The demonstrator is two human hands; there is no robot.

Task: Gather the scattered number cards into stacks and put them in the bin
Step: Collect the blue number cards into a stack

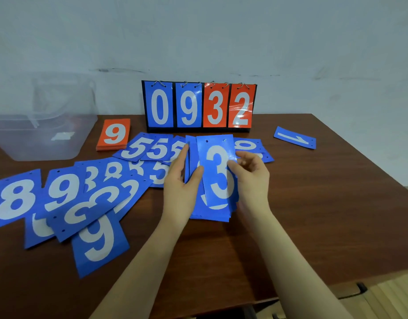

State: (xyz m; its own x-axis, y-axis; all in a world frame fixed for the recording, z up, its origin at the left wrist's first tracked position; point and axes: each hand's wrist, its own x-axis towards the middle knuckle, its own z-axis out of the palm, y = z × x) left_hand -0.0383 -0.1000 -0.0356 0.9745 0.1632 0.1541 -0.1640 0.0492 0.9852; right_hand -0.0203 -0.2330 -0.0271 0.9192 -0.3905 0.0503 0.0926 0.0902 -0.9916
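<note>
Dark wood-grain surface (313, 203) carries glossy blue rectangular number cards, and both forearms reach in, left hand (179, 189) and right hand (252, 178) with fingers grasping a blue card stack (218, 180) topped by a 3, clear plastic bin (40, 137) far left.

I see blue stack (212, 180) topped by 3, mid-table; loose blue cards (67, 199) overlapping left; orange stack (114, 134) beside clear bin (39, 134).
</note>
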